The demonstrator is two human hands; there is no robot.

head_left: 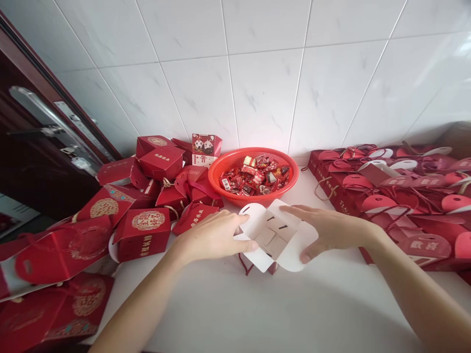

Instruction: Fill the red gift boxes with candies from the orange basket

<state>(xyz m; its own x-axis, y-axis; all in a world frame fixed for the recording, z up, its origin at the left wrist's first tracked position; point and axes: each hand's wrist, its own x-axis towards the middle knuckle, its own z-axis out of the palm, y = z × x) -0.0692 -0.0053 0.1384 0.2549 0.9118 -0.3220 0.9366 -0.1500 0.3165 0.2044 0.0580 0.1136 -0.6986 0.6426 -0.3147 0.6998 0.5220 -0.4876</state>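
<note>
A small paperboard box, white inside and red outside [285, 240], is being held open on the smooth white tabletop [235, 309], just in front of the round red plastic basket [253, 198] of red-wrapped sweets [255, 176]. Its left flap edges are being touched by the open left hand [211, 235], thumb and fingers being spread. Its rounded right flap is being met by the right hand [333, 228], likewise open, thumb low at the edge. At left, room is being narrowed by a heap of closed red gold-printed boxes [142, 240]. At right, a strip of tabletop is being left before rows of open red boxes with rounded flaps [399, 203]. The widest room is being afforded between the forearms; behind the basket, reach is being bounded by the white tiled wall [265, 93]
</note>
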